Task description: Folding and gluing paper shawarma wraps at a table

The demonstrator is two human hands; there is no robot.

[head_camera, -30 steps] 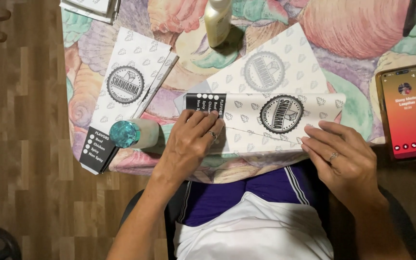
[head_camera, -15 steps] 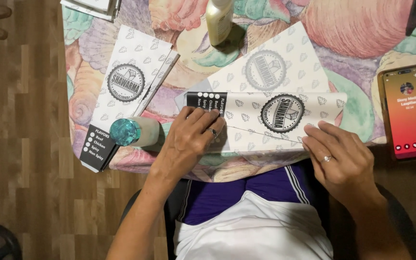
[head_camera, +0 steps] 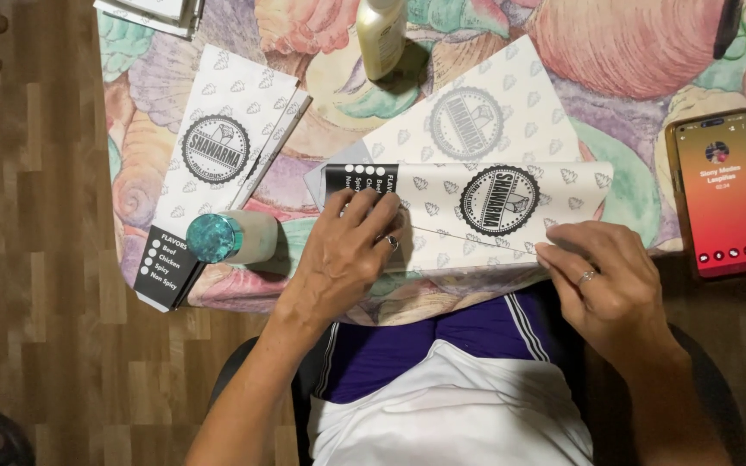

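Both hands lie flat on a folded white paper wrapper (head_camera: 485,211) at the near edge of the counter (head_camera: 632,78). Left hand (head_camera: 347,255) presses its spread fingers on the wrapper's dark printed end, gripping nothing. Right hand (head_camera: 606,285) pins the wrapper's lower right edge with its fingertips (a ring shows on one finger), not clenched. Just left of the left hand lies a glue stick (head_camera: 230,237) with a teal cap, resting on a second wrapper (head_camera: 226,138). Beyond the hands stands a pale bottle (head_camera: 380,34). Right of the right hand lies a phone (head_camera: 723,194) with a lit red screen.
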